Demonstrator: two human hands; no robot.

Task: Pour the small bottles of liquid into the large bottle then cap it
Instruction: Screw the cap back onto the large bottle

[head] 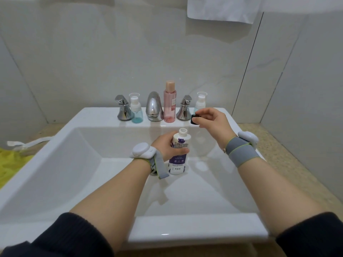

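Note:
The large white bottle (178, 160) with a purple label stands upright in the sink basin, its neck open and uncapped. My left hand (168, 146) grips it around the middle. My right hand (213, 121) hovers over the sink's back ledge and pinches a small black cap (194, 119) in its fingertips. Two small pump bottles with pale blue liquid stand on the ledge: one (136, 108) left of the spout, the other (200, 102) at the right, partly hidden behind my right hand. A tall pink bottle (169, 102) stands right of the spout.
A chrome spout (154, 106) and two chrome tap handles (123, 108) (184, 108) line the back ledge of the white sink (92, 164). A white towel (222, 8) hangs on the wall above. Yellow cloth (11, 160) lies at the far left.

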